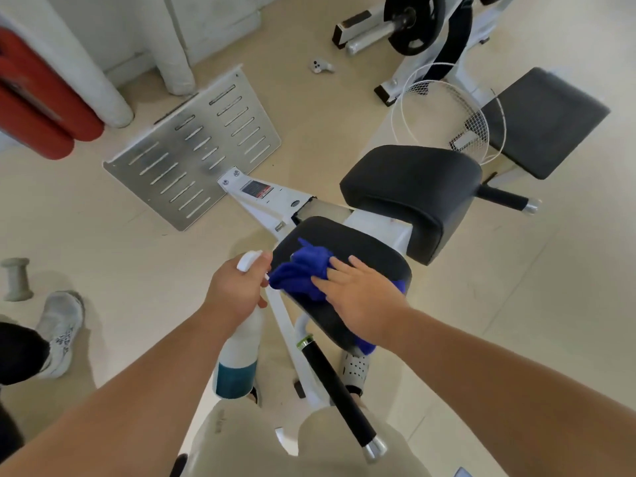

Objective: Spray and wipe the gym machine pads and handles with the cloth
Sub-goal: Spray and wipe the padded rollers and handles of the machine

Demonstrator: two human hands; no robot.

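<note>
A blue cloth [303, 271] lies bunched on the near black pad [364, 249] of a white gym machine. My right hand [358, 297] presses flat on the cloth with straight fingers. My left hand [237, 287] grips the neck of a white spray bottle [239, 352] with a teal base, held just left of the pad. A second black pad [413, 187] sits beyond the first. One black handle [339, 390] with a chrome cap juts toward me below the pad, another black handle [506, 197] sticks out to the right.
A slotted metal footplate [192, 153] stands at the machine's far end. Another person's leg and white shoe [60, 328] are at the left, near a grey dumbbell [15, 278]. A grey bench pad [547, 118], a wire fan guard [451, 115] and a weight plate [413, 22] lie at the back right.
</note>
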